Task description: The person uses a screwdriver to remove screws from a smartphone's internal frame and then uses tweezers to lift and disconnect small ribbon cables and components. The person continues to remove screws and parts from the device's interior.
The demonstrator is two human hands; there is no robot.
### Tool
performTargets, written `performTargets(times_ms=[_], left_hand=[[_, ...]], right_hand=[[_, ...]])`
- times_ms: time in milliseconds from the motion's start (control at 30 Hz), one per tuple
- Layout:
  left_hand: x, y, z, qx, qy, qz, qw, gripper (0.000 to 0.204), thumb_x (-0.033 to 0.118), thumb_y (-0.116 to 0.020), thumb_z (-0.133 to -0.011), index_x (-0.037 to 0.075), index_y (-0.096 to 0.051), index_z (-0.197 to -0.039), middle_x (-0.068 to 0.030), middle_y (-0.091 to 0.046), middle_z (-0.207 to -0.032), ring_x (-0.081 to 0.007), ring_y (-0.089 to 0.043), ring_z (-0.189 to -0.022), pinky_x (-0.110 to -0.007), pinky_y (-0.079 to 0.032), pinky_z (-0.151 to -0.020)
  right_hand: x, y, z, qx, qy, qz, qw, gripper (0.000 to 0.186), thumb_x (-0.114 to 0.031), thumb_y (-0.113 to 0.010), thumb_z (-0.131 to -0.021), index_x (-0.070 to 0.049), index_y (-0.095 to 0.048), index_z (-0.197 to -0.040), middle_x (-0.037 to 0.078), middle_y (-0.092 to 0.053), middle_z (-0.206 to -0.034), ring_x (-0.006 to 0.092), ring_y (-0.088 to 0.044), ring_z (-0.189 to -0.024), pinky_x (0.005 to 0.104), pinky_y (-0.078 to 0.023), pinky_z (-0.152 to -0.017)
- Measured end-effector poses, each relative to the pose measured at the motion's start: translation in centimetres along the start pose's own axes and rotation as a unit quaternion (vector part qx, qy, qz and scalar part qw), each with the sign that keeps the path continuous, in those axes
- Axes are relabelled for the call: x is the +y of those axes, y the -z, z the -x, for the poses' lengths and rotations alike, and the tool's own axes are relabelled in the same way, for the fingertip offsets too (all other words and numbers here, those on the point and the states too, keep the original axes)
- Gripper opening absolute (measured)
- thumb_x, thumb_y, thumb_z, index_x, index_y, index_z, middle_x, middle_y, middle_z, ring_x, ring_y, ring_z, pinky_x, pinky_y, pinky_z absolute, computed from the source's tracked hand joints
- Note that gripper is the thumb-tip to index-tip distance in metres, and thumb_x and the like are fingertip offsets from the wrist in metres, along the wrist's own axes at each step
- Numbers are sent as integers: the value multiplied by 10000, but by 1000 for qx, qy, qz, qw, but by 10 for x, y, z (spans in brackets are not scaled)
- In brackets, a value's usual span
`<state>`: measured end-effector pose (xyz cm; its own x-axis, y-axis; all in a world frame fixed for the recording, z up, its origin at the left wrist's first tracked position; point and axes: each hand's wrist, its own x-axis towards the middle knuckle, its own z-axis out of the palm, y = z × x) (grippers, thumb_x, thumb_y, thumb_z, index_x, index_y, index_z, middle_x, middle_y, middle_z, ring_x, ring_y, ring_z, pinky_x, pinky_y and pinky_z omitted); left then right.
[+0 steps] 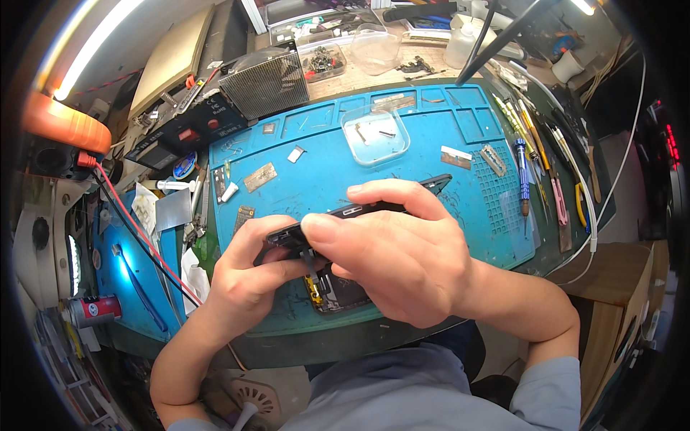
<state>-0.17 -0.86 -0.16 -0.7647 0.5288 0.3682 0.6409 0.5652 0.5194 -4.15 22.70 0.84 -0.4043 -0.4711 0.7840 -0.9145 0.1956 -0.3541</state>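
An opened smartphone lies in two parts under my hands. Its lower part, the phone body [343, 291], rests on the blue mat with inner parts and a yellowish strip showing at its left end. Above it, a dark phone panel [352, 211] is raised and tilted, linked near its left end by what looks like a dark flat cable [310, 260]. My left hand [251, 269] grips the panel's left end, fingers bent around it. Over the panel reaches my right hand [402, 251], its thumb pressed on the left end and its index finger along the far edge. The right palm hides much of both parts.
A blue silicone work mat [287, 194] spans the bench. On it stand a clear plastic box [375, 136] and small metal stencils [260, 177]. Screwdrivers and tweezers, including a blue screwdriver [522, 169], line the right side. Red and black leads [140, 230] cross at left.
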Motion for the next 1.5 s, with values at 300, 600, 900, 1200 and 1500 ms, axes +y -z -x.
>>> performTargets(times_ms=[300, 600, 900, 1200, 1500], left_hand=[[0, 0, 0, 3, 6, 19, 1000, 302, -145, -655, -791, 65, -781, -969, -137, -613, -1212, -277, -652, -1056, -352, -566, -857], [-1, -2, 5, -8, 37, 59, 998, 303, -119, -683, -774, 71, -790, -985, -133, -604, -1226, -279, -640, -1076, -356, -566, -882], [9, 2, 3, -29, 319, 330, 888, 310, -51, -729, -766, 65, -790, -1047, -137, -590, -1262, -299, -607, -1139, -364, -526, -968], [11, 6, 0, -55, 292, 299, 907, 290, -8, -749, -793, 63, -785, -1072, -128, -595, -1262, -295, -599, -1141, -366, -509, -959], [5, 5, 3, -57, 189, 210, 958, 324, -60, -726, -777, 81, -788, -1063, -129, -608, -1234, -301, -609, -1116, -365, -508, -948]], right_hand=[[2, -4, 0, -9, 3, 2, 1000, 492, 8, -728, -780, 71, -640, -1261, 135, -752, -1071, 179, -725, -820, 416, -546, -923], [4, -3, 1, -17, 1, -2, 1000, 503, 18, -719, -802, 76, -612, -1290, 136, -749, -1054, 186, -719, -806, 413, -548, -915], [5, -1, -2, -26, -6, -21, 999, 428, -19, -682, -868, 76, -615, -1280, 115, -745, -999, 187, -715, -802, 414, -540, -912], [6, -2, 0, -21, -2, -16, 1000, 376, -82, -664, -931, 72, -617, -1271, 107, -746, -991, 187, -718, -815, 419, -541, -913], [4, 0, -1, -32, -12, -15, 999, 433, -41, -696, -875, 62, -612, -1287, 109, -749, -1013, 183, -721, -838, 410, -530, -925]])
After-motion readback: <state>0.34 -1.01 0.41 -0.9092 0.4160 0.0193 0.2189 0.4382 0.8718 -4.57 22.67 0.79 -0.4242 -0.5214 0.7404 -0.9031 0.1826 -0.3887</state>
